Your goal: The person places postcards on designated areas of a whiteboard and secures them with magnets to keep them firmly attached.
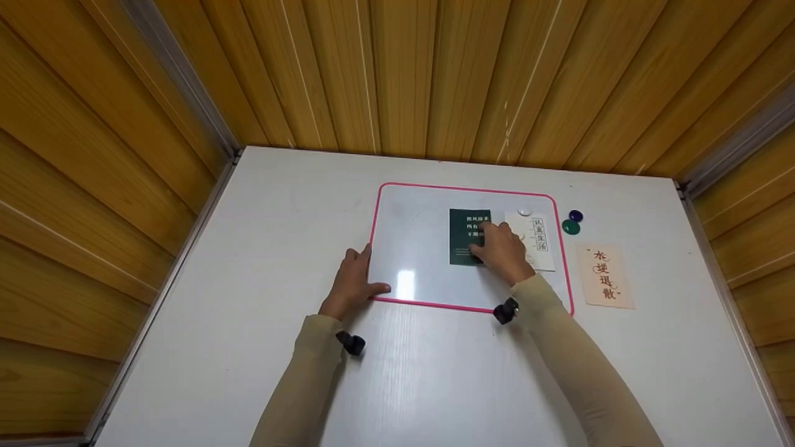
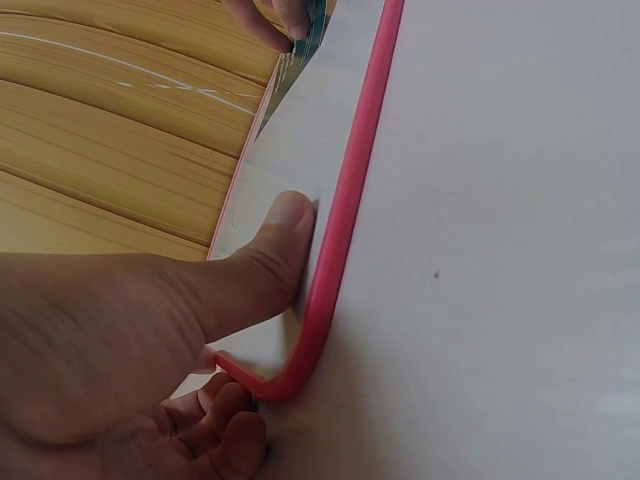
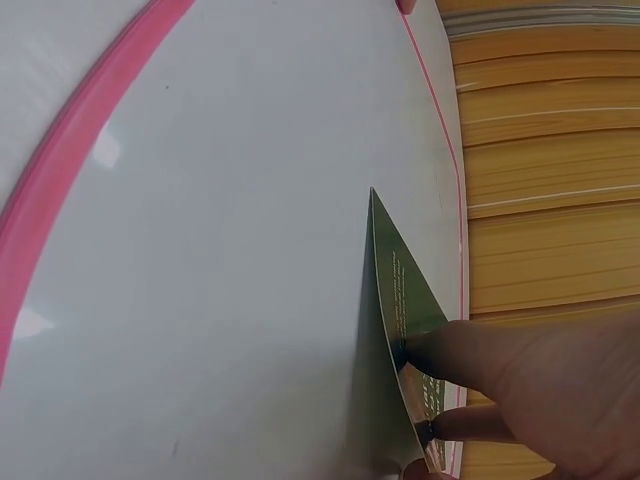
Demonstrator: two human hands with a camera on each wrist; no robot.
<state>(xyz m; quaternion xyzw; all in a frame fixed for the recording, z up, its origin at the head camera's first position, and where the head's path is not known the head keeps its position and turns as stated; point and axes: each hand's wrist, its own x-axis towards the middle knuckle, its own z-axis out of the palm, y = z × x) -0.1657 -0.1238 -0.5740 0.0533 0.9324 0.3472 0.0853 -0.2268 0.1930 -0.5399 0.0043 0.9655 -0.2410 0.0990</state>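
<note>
A whiteboard [image 1: 416,248] with a pink rim lies on the white table. My left hand [image 1: 354,279] grips its near left corner, the thumb over the rim onto the surface and the other fingers at the outer edge. In the right half of the board, my right hand [image 1: 502,251] holds a dark green card [image 1: 463,239] with white printed characters by its right side. The card [image 3: 400,280] stands tilted off the board in the right wrist view. Partly behind the right hand is a white card [image 1: 543,254] with boxed characters, a white round magnet [image 1: 525,212] at its top.
Right of the board lie a green round magnet [image 1: 571,227], a dark blue one [image 1: 576,216] and a pale pink card [image 1: 605,276] with brown characters. Wooden-slat walls [image 1: 397,81] bound the table [image 1: 217,323] at the back and sides.
</note>
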